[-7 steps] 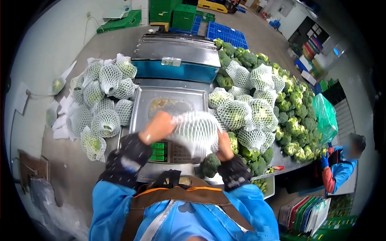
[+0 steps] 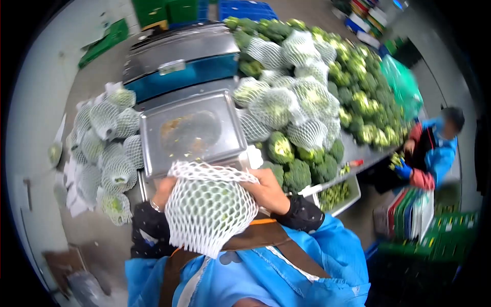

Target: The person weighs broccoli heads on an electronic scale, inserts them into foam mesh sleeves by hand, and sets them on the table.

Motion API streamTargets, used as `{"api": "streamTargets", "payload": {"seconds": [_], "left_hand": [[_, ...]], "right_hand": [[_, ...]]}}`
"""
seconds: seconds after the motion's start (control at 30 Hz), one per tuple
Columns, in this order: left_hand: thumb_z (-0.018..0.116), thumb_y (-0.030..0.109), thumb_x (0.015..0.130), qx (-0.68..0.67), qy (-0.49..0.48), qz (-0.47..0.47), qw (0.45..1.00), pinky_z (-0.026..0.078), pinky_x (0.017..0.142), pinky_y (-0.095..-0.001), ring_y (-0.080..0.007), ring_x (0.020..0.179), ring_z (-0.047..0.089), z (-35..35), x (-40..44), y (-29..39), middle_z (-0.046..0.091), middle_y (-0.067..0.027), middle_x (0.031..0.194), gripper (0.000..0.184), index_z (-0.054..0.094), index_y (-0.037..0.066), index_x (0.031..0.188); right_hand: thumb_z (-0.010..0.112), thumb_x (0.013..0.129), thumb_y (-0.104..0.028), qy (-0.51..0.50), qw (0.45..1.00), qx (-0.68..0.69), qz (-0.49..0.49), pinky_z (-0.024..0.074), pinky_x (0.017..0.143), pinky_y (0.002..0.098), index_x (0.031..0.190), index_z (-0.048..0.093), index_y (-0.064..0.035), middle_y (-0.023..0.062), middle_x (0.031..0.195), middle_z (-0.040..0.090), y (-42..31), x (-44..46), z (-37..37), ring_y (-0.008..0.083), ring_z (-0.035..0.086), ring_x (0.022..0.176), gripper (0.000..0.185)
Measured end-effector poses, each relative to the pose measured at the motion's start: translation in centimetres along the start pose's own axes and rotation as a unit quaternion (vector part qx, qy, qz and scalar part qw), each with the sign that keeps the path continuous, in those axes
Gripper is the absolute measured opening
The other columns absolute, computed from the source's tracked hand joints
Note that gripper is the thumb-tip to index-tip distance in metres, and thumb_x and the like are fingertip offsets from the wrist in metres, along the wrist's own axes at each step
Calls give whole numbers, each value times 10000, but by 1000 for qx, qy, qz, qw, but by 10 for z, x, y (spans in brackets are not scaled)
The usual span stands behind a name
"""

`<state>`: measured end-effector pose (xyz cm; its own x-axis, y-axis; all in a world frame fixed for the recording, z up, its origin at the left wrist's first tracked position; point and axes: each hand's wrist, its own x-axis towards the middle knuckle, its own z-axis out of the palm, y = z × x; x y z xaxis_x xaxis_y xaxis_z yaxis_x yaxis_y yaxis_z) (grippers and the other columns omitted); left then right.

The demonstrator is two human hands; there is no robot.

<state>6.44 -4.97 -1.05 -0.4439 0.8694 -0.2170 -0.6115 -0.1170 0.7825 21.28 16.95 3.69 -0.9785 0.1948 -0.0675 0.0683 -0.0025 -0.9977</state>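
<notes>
Below the steel pan [image 2: 227,135], I have the left hand [image 2: 162,194] and the right hand [image 2: 268,192] closed on opposite sides of a white foam net [image 2: 192,233]; the broccoli head [image 2: 220,197] shows through its mesh, between the two, neither hand clearly nearer; the net's long axis runs from its rim by the pan down to a narrowed end against the blue jacket [image 2: 327,250]; some fingertips are hidden from me.
</notes>
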Motion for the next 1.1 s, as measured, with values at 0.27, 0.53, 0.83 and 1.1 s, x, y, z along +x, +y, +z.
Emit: {"api": "streamTargets", "payload": {"seconds": [0.27, 0.53, 0.83, 1.1], "left_hand": [[347, 265, 949, -253, 49, -59, 964, 441, 958, -388, -268, 1093, 557, 13, -23, -62, 544, -176, 1226, 439, 465, -41, 1242], [354, 243, 966, -160, 79, -10, 984, 448, 951, -391, -253, 1084, 561, 102, 41, -7, 567, -130, 1206, 396, 465, -12, 1248], [476, 194, 948, -21, -7, -75, 997, 450, 867, -340, -172, 1013, 561, 165, 114, -41, 562, -86, 1166, 281, 542, -4, 1136], [489, 200, 927, -32, 115, -80, 990, 423, 669, -279, -167, 745, 556, 107, 124, -47, 586, -84, 881, 183, 554, 29, 942]], "right_hand": [[605, 868, -91, -18, 870, 459, 177, 544, 726, 260, 1130, 535, 82, 123, 980, 653, 38, 3, -14, 140, 653, 830, 322], [651, 831, -337, -10, 850, 526, -20, 407, 946, 382, 1444, 148, -123, 127, 1375, 380, 73, -33, -56, 225, 463, 1187, 821], [419, 923, -437, 343, 899, 202, -184, 386, 999, 434, 1274, 465, -63, 108, 1248, 533, 52, -39, -159, 278, 515, 1132, 515], [549, 858, -267, 484, 843, -223, 74, 449, 816, 375, 1211, 433, -21, 119, 1103, 610, 148, 9, -396, 261, 591, 991, 445]]}}
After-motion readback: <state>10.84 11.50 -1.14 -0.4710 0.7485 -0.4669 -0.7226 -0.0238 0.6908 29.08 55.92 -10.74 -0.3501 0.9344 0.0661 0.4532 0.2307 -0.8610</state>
